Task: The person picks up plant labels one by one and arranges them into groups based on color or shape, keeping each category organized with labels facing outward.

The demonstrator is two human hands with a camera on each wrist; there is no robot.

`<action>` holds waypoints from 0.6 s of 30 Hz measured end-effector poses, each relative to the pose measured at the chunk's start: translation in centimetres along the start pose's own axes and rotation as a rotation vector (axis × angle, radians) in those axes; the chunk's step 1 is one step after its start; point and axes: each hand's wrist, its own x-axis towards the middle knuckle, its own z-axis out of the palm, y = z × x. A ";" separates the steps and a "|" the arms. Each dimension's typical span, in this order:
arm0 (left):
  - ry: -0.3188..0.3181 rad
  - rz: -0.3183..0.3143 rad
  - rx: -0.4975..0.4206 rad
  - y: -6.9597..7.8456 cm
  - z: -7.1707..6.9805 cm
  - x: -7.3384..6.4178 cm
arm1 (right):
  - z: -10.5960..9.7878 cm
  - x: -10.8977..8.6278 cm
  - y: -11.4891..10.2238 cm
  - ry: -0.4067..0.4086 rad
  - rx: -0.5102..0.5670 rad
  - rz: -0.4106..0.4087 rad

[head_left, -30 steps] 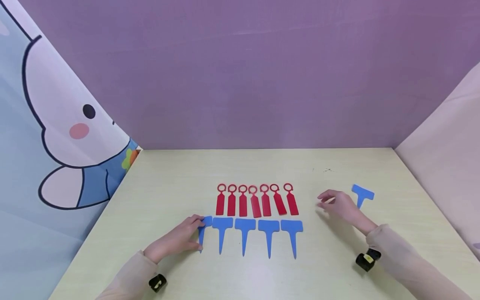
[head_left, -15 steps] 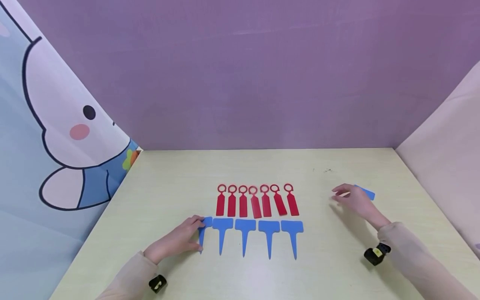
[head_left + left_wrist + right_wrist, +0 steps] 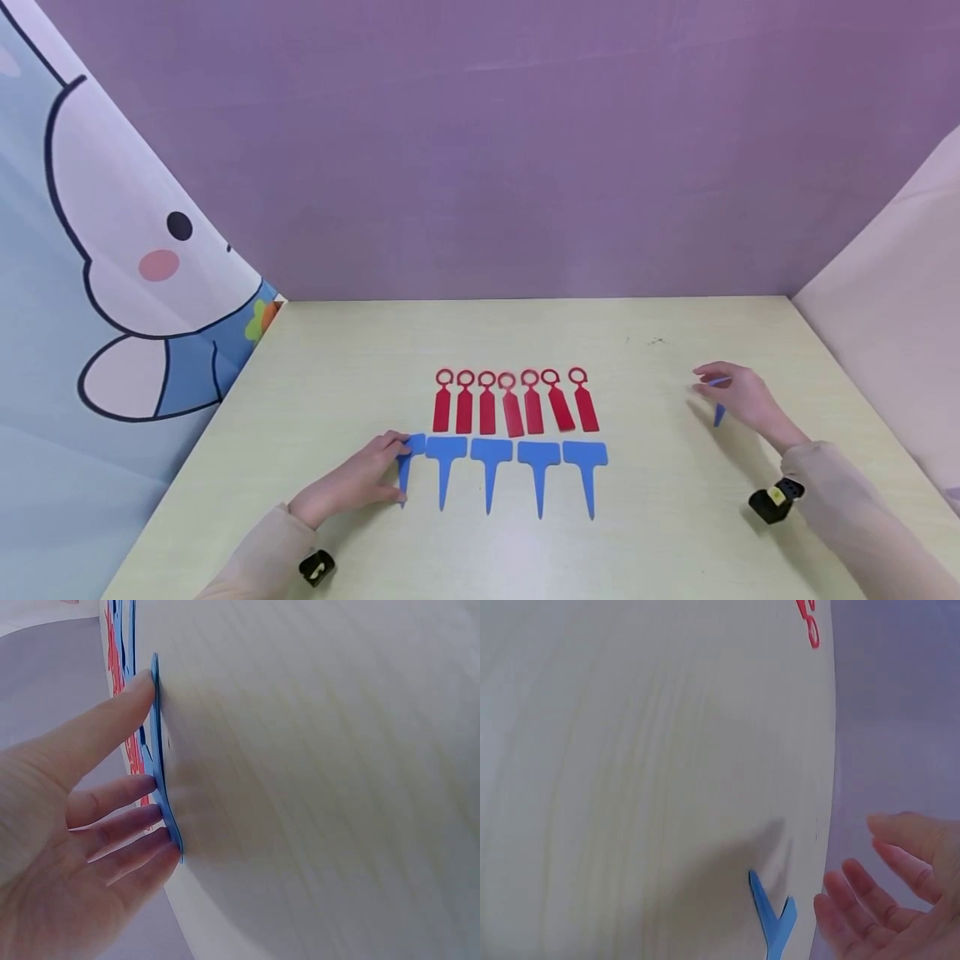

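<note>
My left hand (image 3: pixel 360 472) rests its fingertips and thumb on the leftmost blue T-shaped plant label (image 3: pixel 405 467), which lies flat on the table. In the left wrist view, the thumb touches one end of that label (image 3: pixel 160 750) and the fingers the other. To its right, several more blue plant labels (image 3: pixel 491 452) stand in a row, points toward me. My right hand (image 3: pixel 738 397) hovers over a lone blue plant label (image 3: pixel 719 415), partly hiding it. In the right wrist view, its loosely spread fingers are apart from this label (image 3: pixel 776 926).
Behind the blue row lies a row of several red ring-topped tags (image 3: pixel 487 412), a few slightly tilted. The pale wooden table (image 3: pixel 360 358) ends at a purple backdrop (image 3: pixel 510 167). A cartoon-printed cloth (image 3: pixel 150 350) hangs at the left, a pale one (image 3: pixel 900 292) at the right.
My right hand has moved rightward, from beside the lone blue plant label to over it. My left hand and the rows have stayed in place.
</note>
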 end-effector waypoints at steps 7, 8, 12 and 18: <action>0.002 0.000 -0.003 0.1 0.0 0.1 | -0.6 0.1 1.3 0.024 -0.014 0.014; 0.004 0.003 -0.001 0.1 0.0 0.1 | -0.7 0.1 1.4 0.023 -0.015 0.016; 0.008 0.012 0.003 0.1 0.0 0.1 | -0.9 0.1 1.8 0.012 -0.021 0.025; 0.008 0.018 0.001 -0.1 0.1 0.1 | -1.1 0.2 2.6 -0.011 -0.021 0.031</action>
